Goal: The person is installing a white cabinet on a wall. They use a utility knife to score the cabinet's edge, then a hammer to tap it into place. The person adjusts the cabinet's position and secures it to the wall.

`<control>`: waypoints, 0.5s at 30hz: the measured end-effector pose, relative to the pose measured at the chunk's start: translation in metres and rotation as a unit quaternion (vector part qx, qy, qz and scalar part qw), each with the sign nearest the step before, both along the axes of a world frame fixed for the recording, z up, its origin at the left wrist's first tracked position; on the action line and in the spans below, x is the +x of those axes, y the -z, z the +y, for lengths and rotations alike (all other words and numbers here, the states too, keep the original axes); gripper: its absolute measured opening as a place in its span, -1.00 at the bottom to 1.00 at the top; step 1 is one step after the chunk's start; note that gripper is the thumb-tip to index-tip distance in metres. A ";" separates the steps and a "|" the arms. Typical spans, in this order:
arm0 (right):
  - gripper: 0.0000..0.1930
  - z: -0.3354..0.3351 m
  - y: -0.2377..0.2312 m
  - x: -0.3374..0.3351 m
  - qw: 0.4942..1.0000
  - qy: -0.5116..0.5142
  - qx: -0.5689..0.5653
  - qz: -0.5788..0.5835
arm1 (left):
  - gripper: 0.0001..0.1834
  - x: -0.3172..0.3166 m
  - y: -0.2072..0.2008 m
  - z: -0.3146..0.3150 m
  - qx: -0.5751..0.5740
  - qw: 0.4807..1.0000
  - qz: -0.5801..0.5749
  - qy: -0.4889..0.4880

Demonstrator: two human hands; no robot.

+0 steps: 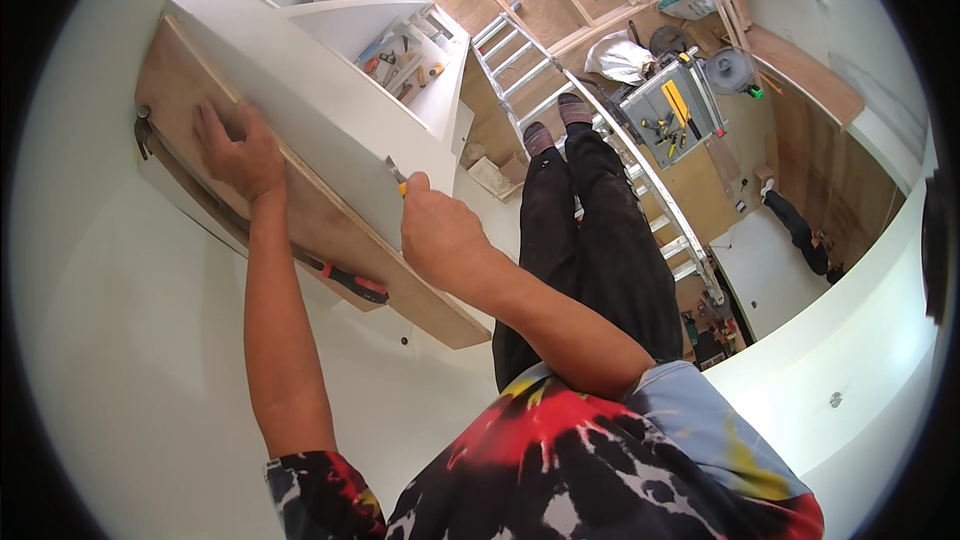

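My left hand (240,152) rests on a long brown wooden board (420,312), fingers apart and holding nothing. Along the board's left edge lies a claw hammer (357,285) with a black and red grip; its dark head sits at the far end. My right hand (445,240) is closed around a small tool with a flat metal blade (394,174) and a yellow part by the fingers. That blade is beside the white panel (330,90) right of the board. The fingers hide most of the handle, so I cannot tell the tool's exact kind.
My feet are on an aluminium ladder (515,70). Beyond the white panel, a shelf compartment (425,110) holds several hand tools. Far below stand a grey table saw (668,110), a white sack (622,57) and a round grey lid-like object (730,71). Another person's dark-clothed leg (795,225) shows at right.
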State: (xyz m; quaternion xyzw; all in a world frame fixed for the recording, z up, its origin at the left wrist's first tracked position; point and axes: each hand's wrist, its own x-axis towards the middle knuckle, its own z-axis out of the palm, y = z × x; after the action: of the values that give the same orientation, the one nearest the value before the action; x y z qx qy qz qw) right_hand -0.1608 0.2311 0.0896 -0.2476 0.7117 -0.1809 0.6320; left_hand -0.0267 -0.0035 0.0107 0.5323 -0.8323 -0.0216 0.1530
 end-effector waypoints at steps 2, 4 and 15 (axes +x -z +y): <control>-0.82 0.002 -0.001 0.001 1.000 0.013 -0.012 0.013 | -0.34 0.000 0.000 0.000 -0.005 1.000 0.007 -0.004; -0.79 0.003 -0.002 0.001 1.000 -0.017 0.015 0.000 | -0.34 0.000 0.000 0.001 0.005 1.000 -0.013 -0.026; -0.86 0.007 -0.001 -0.002 0.999 -0.008 -0.025 0.024 | -0.34 0.000 0.000 0.001 -0.006 1.000 -0.001 -0.009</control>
State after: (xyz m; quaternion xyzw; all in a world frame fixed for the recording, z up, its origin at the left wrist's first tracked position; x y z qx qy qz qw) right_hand -0.1630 0.2379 0.0906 -0.2731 0.7199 -0.1874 0.6099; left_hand -0.0268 -0.0024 0.0110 0.5387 -0.8280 -0.0148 0.1552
